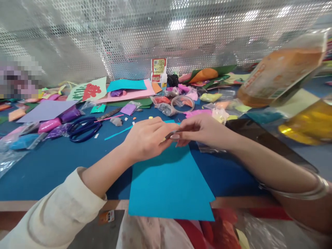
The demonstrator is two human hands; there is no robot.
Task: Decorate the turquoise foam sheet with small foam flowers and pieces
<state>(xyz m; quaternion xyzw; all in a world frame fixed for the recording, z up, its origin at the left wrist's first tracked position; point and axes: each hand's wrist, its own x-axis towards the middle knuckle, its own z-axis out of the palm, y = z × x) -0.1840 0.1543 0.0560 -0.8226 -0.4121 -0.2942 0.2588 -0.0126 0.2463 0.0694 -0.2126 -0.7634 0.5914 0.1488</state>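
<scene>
A sheet of blue paper point(169, 186) lies under my hands and hangs over the table's front edge, with a notch cut at its lower right corner. My left hand point(149, 138) is above its far part, fingers curled and pressed together. From the right, my right hand point(204, 133) meets it, thumb and fingers pinched. Between both hands' fingertips is a small grey piece point(171, 134), mostly hidden, perhaps modelling clay. Left of the hands lie a thin blue paper strip point(118, 132) and a grey lump of clay point(116, 121).
Blue-handled scissors point(84, 129) and purple clay packets point(71, 113) lie left. A round clear ring point(183, 103) sits behind the hands. At right are a tilted drink bottle point(280, 76), a dark flat panel point(269, 141) and a yellow shiny object point(308, 121). Perforated metal mesh point(129, 34) stands behind.
</scene>
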